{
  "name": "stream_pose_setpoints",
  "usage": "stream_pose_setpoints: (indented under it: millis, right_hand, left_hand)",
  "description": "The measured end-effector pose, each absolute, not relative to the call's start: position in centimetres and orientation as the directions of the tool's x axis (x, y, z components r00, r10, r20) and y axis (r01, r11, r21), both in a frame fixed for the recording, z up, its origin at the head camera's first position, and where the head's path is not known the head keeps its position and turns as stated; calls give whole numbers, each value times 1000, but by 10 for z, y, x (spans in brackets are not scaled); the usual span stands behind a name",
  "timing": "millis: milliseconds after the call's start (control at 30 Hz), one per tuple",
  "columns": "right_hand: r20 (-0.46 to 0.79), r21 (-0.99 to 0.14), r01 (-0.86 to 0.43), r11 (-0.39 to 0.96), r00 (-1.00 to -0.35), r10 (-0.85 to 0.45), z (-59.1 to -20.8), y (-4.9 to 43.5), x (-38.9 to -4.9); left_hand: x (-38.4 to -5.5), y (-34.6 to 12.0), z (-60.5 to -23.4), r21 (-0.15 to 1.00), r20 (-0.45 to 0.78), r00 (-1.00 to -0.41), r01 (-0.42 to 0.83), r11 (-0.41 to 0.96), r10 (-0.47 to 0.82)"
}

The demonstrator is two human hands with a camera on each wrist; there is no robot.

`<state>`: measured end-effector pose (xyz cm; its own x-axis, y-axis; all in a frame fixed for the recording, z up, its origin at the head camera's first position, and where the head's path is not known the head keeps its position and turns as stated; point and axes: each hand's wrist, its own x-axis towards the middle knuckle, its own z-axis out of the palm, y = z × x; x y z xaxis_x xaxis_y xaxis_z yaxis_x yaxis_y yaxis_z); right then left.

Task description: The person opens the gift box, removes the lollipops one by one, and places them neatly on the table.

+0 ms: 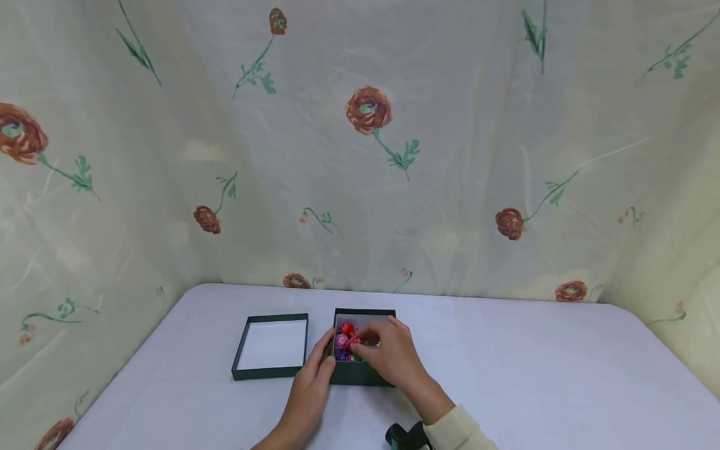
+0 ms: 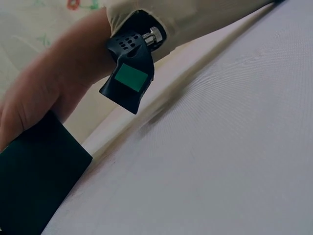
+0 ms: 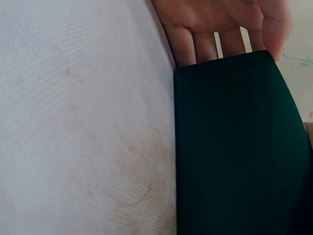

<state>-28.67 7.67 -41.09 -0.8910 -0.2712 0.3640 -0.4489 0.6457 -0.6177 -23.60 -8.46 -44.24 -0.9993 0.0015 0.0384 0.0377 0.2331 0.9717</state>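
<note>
A dark green box (image 1: 361, 374) stands on the table with its top uncovered. In its left part lie several small round colourful pieces, among them a red one (image 1: 347, 328) and a pink one (image 1: 341, 341); their exact kind is too small to tell. My left hand (image 1: 309, 382) rests along the box's left side, fingers straight and thumb by the front corner. In the right wrist view this hand (image 3: 215, 24) touches the green wall. My right hand (image 1: 388, 351) reaches over the box, its thumb and index finger pinching a small red piece among the others.
Left of the box lies a shallow lid (image 1: 261, 374) with a dark green rim and white inside. A white cloth covers the table (image 1: 529, 375). Flowered curtains (image 1: 444, 206) hang behind and at the sides. A black camera mount (image 1: 407, 437) sits at the right wrist.
</note>
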Motion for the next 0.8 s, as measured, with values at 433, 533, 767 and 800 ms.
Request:
stream_pose_setpoints:
  millis: [433, 533, 767, 800]
  right_hand:
    - [407, -636, -464, 616, -881, -243, -414, 78, -285]
    - [424, -654, -479, 585, -873, -241, -414, 78, -285]
    - [462, -695, -492, 524, -864, -200, -412, 81, -283]
    - [462, -701, -487, 521, -867, -189, -411, 82, -283]
  left_hand:
    - [-235, -83, -442, 970, 36, -999, 35, 241, 0]
    - [-236, -83, -442, 970, 41, -999, 41, 240, 3]
    - [-236, -83, -442, 965, 44, -999, 40, 260, -12]
    - [-236, -82, -442, 964, 44, -999, 39, 263, -14]
